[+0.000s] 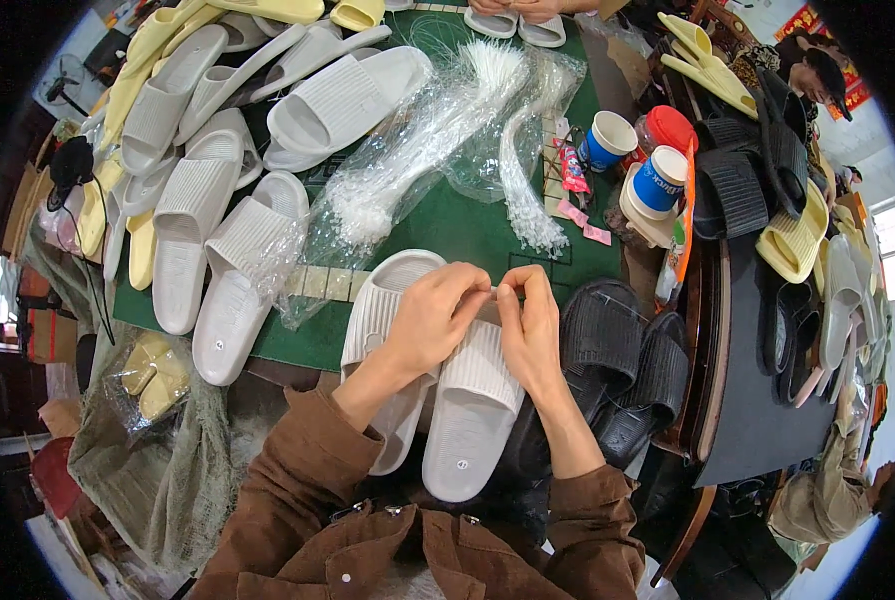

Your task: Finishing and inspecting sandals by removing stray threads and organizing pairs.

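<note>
My left hand [429, 318] and my right hand [529, 335] meet fingertip to fingertip, both pinched closed. Between them shows a tiny pale bit, too small to make out. Below them lies a pair of light grey slide slippers, toes pointing away. My left hand and wrist partly cover the left slipper [395, 445]. The right slipper [473, 430] shows its ribbed strap and insole, with its toe hidden behind my hands. Beyond my hands, bundles of thin white plastic strands [367, 205] lie in clear bags.
Grey slippers [352, 105] and yellow ones pile up at left. Black slippers [600, 340] lie beside my right wrist. Paper cups [607, 140] and a red-lidded jar [667, 128] stand at right. Another person's hands [527, 10] hold grey slippers across the green table [422, 225].
</note>
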`<action>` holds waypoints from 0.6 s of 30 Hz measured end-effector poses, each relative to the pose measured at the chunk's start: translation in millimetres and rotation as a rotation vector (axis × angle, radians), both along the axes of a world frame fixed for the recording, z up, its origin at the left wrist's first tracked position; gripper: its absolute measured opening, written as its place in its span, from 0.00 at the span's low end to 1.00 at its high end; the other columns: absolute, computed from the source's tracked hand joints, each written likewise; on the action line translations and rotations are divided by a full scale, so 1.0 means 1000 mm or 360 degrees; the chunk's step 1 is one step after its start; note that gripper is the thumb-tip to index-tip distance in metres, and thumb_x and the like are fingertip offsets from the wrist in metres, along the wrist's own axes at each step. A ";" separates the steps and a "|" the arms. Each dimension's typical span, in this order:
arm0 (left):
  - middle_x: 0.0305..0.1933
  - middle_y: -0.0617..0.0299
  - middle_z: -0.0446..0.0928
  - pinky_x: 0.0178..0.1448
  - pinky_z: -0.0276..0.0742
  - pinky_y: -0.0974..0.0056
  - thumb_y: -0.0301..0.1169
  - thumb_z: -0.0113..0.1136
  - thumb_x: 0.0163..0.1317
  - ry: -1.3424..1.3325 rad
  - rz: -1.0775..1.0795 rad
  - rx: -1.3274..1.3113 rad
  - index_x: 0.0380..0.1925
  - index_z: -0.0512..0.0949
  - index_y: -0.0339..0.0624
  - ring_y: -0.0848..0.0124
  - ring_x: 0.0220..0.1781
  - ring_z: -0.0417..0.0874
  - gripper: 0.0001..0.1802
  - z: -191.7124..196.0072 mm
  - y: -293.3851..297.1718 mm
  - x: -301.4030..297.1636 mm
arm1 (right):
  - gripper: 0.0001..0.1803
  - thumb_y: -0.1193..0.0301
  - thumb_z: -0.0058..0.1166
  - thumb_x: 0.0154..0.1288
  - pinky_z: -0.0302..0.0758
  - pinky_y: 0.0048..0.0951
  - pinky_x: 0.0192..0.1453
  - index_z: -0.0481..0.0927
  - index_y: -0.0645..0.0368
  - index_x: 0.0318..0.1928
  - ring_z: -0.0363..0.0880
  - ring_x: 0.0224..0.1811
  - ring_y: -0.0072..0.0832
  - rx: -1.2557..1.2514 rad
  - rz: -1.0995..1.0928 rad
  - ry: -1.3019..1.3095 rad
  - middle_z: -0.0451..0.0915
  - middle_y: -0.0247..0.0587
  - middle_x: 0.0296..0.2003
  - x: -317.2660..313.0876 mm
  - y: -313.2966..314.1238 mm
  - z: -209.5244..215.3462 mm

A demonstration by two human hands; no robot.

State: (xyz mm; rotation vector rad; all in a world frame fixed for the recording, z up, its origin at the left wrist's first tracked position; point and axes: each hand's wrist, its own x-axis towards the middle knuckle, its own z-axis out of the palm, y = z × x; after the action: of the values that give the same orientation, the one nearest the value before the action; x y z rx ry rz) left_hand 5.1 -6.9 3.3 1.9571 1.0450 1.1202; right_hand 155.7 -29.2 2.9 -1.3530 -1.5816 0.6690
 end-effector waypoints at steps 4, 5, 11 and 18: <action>0.34 0.52 0.79 0.39 0.77 0.61 0.18 0.60 0.58 -0.0042 0.0025 -0.0043 0.37 0.76 0.33 0.59 0.35 0.82 0.08 -0.002 0.000 0.000 | 0.07 0.74 0.44 0.71 0.72 0.38 0.39 0.71 0.67 0.38 0.74 0.34 0.45 0.0049 -0.0021 0.0031 0.72 0.51 0.34 0.004 0.000 -0.002; 0.34 0.52 0.79 0.39 0.77 0.61 0.18 0.60 0.58 -0.0046 0.0019 -0.0046 0.37 0.76 0.33 0.59 0.36 0.82 0.07 -0.002 -0.001 -0.001 | 0.06 0.74 0.47 0.69 0.71 0.38 0.40 0.72 0.66 0.36 0.74 0.33 0.45 0.0013 -0.0020 0.0043 0.72 0.50 0.32 0.002 0.000 0.002; 0.34 0.52 0.79 0.39 0.76 0.61 0.19 0.59 0.58 -0.0010 0.0005 -0.0066 0.37 0.76 0.33 0.59 0.36 0.82 0.07 -0.002 0.000 0.000 | 0.06 0.76 0.53 0.65 0.71 0.38 0.38 0.71 0.66 0.34 0.74 0.32 0.43 0.0040 0.0017 -0.0123 0.73 0.47 0.31 0.000 0.000 0.002; 0.33 0.52 0.77 0.37 0.73 0.55 0.23 0.59 0.58 -0.0087 0.0006 -0.0034 0.35 0.75 0.37 0.52 0.35 0.79 0.05 -0.002 0.001 0.002 | 0.04 0.81 0.52 0.63 0.71 0.35 0.39 0.71 0.66 0.36 0.73 0.33 0.41 0.0154 0.0045 -0.0047 0.71 0.48 0.32 0.001 0.000 0.002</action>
State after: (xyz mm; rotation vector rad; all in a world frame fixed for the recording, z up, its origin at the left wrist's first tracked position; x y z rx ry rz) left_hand 7.2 -6.3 1.7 1.8981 1.0277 1.1536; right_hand 156.5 -29.0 4.5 -1.2770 -1.6383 0.5840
